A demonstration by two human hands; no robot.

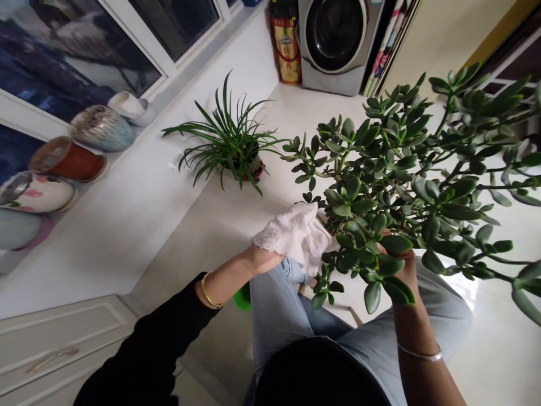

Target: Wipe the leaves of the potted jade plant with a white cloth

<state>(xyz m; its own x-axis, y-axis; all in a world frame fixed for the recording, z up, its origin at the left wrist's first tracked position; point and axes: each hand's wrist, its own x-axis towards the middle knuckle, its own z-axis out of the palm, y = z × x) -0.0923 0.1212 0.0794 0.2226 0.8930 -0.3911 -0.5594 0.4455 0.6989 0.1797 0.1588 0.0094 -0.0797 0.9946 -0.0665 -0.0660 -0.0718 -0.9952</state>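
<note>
A large jade plant [380, 186] with thick green leaves spreads in front of me and to the right. My left hand [268, 260] is closed on a pale pink cloth [298, 234], which drapes over its fingers at the plant's left side. Whether the cloth touches a leaf or stem, I cannot tell. Among the lower leaves sits my right hand [399, 262], largely covered by them, so its fingers and anything in them are hidden. The jade plant's pot is out of sight beneath the foliage.
A potted plant with long narrow leaves [236, 141] stands on the floor by the white wall. Several pots, one of them terracotta [70, 159], line the windowsill. A washing machine [333, 45] is at the back, and a white cabinet [63, 349] is at lower left.
</note>
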